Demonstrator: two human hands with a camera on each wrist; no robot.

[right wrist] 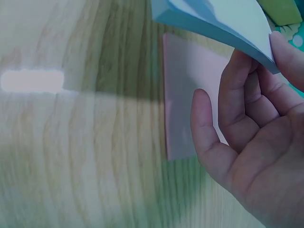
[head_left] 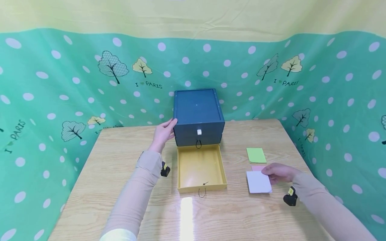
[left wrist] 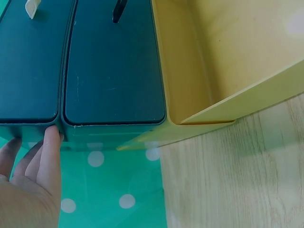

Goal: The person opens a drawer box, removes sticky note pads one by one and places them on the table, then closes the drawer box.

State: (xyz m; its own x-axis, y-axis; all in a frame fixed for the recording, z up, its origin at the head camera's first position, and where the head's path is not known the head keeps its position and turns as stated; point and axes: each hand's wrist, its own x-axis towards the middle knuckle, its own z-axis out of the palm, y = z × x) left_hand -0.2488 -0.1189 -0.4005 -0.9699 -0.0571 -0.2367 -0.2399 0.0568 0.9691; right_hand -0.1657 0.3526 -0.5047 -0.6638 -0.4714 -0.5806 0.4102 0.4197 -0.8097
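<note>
A dark blue drawer cabinet (head_left: 197,107) stands at the back of the table. Its bottom yellow drawer (head_left: 202,188) is pulled out, and nothing lies in it. My left hand (head_left: 163,135) rests on the cabinet's left side; in the left wrist view its extended fingers (left wrist: 51,156) touch the wall beside the upper drawer. On the right, my right hand (head_left: 280,173) pinches a pale blue sticky note pad (head_left: 258,183) between thumb and fingers by one edge. In the right wrist view that pad (right wrist: 213,23) is raised over a pink sticky note pad (right wrist: 187,95) lying on the wood.
A green sticky note pad (head_left: 256,155) lies on the table (head_left: 238,214) just behind the pink one. A white knob (head_left: 199,132) sits on an upper drawer, and a dark loop pull (head_left: 202,192) hangs from the yellow drawer's front. Patterned green cloth (head_left: 193,72) surrounds the table.
</note>
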